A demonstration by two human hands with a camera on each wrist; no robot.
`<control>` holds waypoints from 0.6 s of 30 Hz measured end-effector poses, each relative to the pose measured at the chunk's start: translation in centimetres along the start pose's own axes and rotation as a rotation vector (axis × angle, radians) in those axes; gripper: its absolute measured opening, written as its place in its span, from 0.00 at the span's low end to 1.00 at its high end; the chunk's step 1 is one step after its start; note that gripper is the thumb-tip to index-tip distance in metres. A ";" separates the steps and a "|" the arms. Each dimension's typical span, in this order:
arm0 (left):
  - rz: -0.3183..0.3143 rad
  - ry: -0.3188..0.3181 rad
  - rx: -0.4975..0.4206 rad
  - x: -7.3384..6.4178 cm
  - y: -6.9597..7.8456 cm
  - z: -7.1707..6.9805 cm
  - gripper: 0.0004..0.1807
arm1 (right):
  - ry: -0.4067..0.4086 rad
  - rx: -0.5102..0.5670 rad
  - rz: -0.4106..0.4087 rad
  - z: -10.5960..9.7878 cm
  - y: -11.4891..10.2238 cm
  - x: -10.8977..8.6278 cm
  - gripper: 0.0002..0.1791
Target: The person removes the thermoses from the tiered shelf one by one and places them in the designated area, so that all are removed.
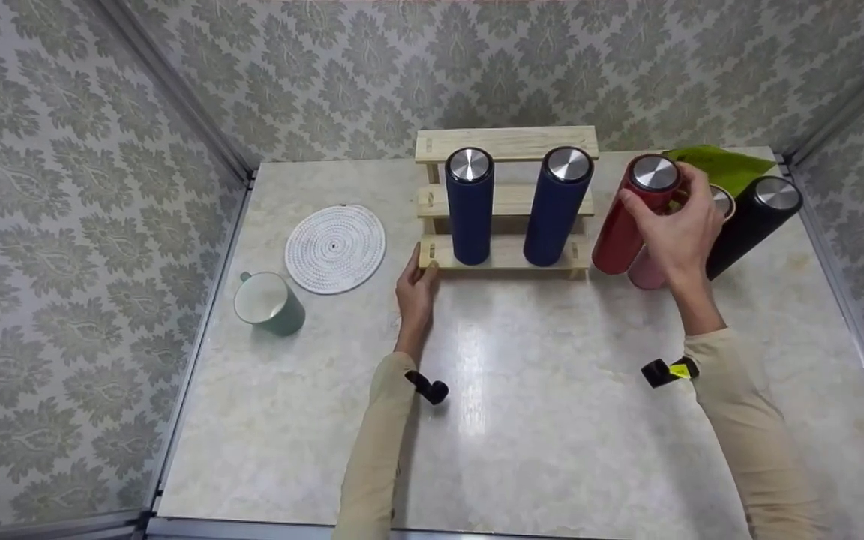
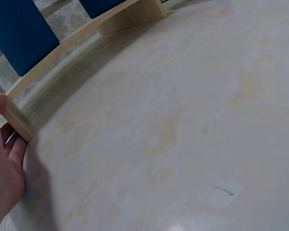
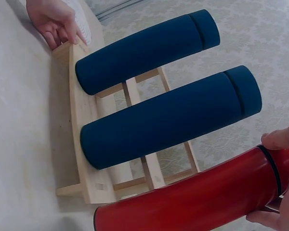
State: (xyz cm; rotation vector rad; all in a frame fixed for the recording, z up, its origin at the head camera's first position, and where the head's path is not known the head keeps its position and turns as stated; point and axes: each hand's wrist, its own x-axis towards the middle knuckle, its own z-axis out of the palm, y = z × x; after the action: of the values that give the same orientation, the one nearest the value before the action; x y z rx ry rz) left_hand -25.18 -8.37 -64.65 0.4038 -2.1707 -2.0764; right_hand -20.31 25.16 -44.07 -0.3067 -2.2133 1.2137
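Observation:
My right hand [image 1: 681, 234] grips a red thermos bottle [image 1: 618, 238] around its top, near the steel-capped lid. The bottle is beside the right end of a three-step wooden rack [image 1: 507, 142]; in the right wrist view its lower end overlaps the rack's corner. On the rack's lowest step stand two dark blue thermos bottles, one at the left [image 1: 469, 217] and one towards the right [image 1: 556, 219]. At the rack's front left corner, my left hand [image 1: 415, 298] holds the wood, thumb on top and fingers lower against the end piece [image 2: 17, 122].
Behind my right hand are a pink bottle [image 1: 647, 274], partly hidden, a black thermos bottle [image 1: 748, 229] and a green packet [image 1: 732, 169]. To the left lie a round white woven mat [image 1: 334, 262] and a green mug [image 1: 286, 316]. Patterned walls border the table.

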 end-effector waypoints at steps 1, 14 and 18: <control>0.001 -0.001 0.006 0.0 0.0 0.0 0.31 | -0.001 -0.003 0.000 0.1 0.2 -0.1 0.34; -0.001 -0.016 -0.029 0.1 0.1 0.0 0.31 | 0.005 -0.026 0.054 1.6 2.9 -1.5 0.35; -0.001 -0.009 -0.025 0.0 0.1 0.0 0.31 | 0.021 -0.054 0.057 2.0 3.6 -1.8 0.35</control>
State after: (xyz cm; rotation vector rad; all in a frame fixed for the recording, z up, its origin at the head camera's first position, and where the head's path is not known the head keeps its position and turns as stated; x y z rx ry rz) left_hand -25.19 -8.34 -64.59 0.3936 -2.1478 -2.1074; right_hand -20.31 24.94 -48.59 -0.4052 -2.2353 1.1767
